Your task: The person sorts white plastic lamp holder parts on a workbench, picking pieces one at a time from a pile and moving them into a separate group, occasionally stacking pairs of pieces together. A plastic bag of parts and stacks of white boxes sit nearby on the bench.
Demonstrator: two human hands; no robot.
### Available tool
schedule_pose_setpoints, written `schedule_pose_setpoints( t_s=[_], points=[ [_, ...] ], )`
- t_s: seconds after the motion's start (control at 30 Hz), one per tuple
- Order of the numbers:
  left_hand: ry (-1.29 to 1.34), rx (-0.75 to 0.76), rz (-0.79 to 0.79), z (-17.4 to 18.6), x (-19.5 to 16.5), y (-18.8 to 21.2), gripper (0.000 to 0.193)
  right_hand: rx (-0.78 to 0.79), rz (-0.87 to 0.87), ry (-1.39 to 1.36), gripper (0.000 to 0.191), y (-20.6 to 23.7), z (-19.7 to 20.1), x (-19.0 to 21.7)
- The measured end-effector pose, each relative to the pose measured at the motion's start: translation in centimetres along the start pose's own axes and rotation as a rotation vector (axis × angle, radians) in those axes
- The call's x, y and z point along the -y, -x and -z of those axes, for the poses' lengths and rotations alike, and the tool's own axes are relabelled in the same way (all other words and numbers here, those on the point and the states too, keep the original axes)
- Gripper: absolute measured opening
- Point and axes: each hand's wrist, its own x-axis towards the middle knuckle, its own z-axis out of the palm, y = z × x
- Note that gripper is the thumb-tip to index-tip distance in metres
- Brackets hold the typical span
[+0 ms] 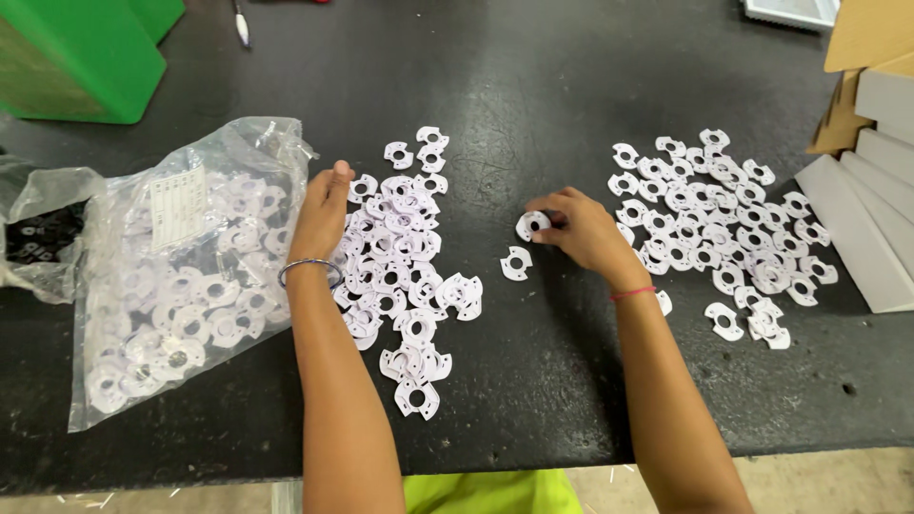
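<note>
Hands among white die-cut pieces on a black bench

Bench top point(533, 86) black, mottled, worn. Person stands at the near edge, both forearms stretched over it.

Left hand point(322, 211) lies flat-ish, fingers loosely extended, resting on the left edge of the middle pile point(405, 257) of small white ring-shaped pieces with notched tabs. Nothing gripped that I can see. Metal bangle point(309, 268) on that wrist.

Right hand point(583, 228) is curled, fingertips pinching 1 white piece point(531, 225) at the bench surface. A 2nd loose piece point(515, 264) lies just beside it, nearer the person, apart from both piles. Red thread band point(632, 293) on that wrist.

Right pile point(724, 219) spreads out flatter beyond the right hand, pieces mostly in a single layer, a few strays at its near edge.

Clear plastic bag point(181, 276) lies left of the left arm, touching it, full of the same white pieces, with a paper label on its upper side. A 2nd bag point(38, 233) with dark contents sits at the far left edge.

Green box point(81, 52) at the far left corner. White cartons point(866, 228) and brown cardboard point(862, 38) along the right side. Pen-like object point(242, 24) at the far edge, too small to tell.
</note>
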Motion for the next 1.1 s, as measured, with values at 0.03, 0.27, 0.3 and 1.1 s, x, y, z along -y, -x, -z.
schedule_pose_setpoints(
  t_s=[0.03, 0.27, 0.3, 1.1],
  points=[
    [0.001, 0.0, 0.008, -0.1, 0.2, -0.1, 0.074, -0.007, 0.013, -0.031, 0.037, -0.1, -0.2, -0.2],
    [0.034, 0.021, 0.025, -0.1, 0.4, -0.2, 0.079, -0.013, -0.087, -0.553, 0.021, -0.6, 1.2, -2.4],
    [0.037, 0.023, 0.039, -0.1, 0.4, -0.2, 0.08, -0.044, -0.117, -0.628, 0.02, -0.6, 1.6, -2.7],
    [0.055, 0.014, 0.102, -0.4, 0.7, -0.2, 0.086, 0.249, 0.28, -0.169, 0.037, 2.2, -1.9, 7.2]
  ],
)
